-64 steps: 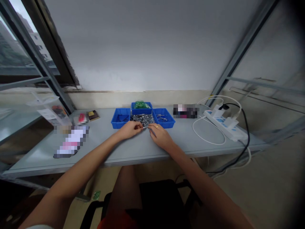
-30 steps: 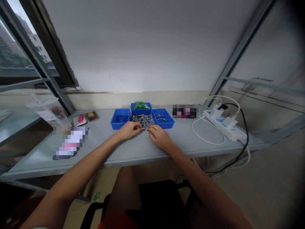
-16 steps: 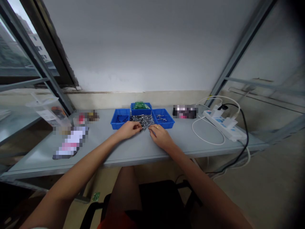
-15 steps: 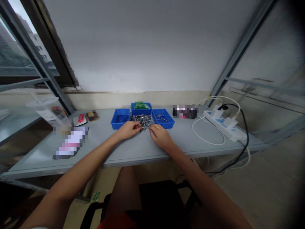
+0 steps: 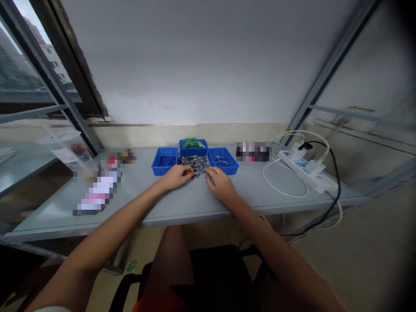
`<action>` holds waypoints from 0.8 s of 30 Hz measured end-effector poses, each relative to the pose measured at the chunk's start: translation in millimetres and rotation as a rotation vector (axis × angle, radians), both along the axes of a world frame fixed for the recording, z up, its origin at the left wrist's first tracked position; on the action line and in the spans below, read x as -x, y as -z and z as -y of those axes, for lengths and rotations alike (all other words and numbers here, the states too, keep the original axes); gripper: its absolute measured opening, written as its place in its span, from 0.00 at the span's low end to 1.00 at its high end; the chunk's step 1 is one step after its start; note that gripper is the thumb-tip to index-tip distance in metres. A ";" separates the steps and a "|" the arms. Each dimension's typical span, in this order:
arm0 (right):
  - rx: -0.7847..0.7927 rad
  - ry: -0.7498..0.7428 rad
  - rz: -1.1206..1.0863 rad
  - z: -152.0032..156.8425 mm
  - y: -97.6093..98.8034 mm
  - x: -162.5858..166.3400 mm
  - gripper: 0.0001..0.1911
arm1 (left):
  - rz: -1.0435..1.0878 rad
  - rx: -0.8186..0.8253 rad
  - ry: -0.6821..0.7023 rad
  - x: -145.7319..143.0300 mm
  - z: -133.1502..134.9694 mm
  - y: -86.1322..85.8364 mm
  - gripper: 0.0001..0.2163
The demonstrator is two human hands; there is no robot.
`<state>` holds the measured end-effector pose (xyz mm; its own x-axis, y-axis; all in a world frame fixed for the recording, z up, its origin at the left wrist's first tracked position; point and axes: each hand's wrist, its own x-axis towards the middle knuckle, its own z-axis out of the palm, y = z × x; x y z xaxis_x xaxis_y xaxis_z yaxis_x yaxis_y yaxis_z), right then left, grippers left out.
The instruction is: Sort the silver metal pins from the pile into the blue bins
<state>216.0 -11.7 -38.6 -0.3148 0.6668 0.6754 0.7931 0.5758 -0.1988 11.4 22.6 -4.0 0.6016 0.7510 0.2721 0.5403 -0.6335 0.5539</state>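
Slender metal pieces (image 5: 199, 162), heaped between blue trays (image 5: 159, 172): probably light, stiff, slick; best pinched mid-length. Left hand (image 5: 177, 177), right hand (image 5: 222, 184): fingers curled; cannot tell whether grasping.

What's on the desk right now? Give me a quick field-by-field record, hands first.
Left hand: at metal pile, near left edge; grip unclear
Right hand: at pile's near right edge; grip unclear
Left tray: blue, thin dark pieces
Right tray: blue, few thin metal pieces
Back tray: blue, green plastic
Power strip: right side, plugs in
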 end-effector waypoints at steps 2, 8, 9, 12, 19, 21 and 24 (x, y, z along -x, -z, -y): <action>0.011 -0.001 0.015 -0.5 0.4 -0.1 0.16 | 0.005 0.012 0.026 -0.4 0.0 0.2 0.10; 0.025 0.000 0.062 -0.7 0.0 0.4 0.13 | 0.010 0.038 0.063 -1.2 1.5 -0.3 0.11; 0.026 -0.001 0.067 -0.8 0.0 0.4 0.12 | 0.011 0.038 0.067 -1.2 1.5 -0.1 0.11; 0.034 -0.015 0.075 -1.4 0.5 0.2 0.11 | 0.005 0.030 0.069 -1.3 1.3 0.5 0.12; 0.037 -0.013 0.072 -2.4 0.8 -0.7 0.10 | -0.004 0.037 0.080 -1.6 2.0 -0.6 0.12; 0.026 -0.018 0.074 -1.6 0.2 -0.8 0.11 | -0.004 0.050 0.094 -1.2 2.4 -1.0 0.11; 0.005 -0.020 0.075 -0.5 -0.4 -0.8 0.11 | -0.015 0.077 0.115 -0.4 2.2 -0.5 0.11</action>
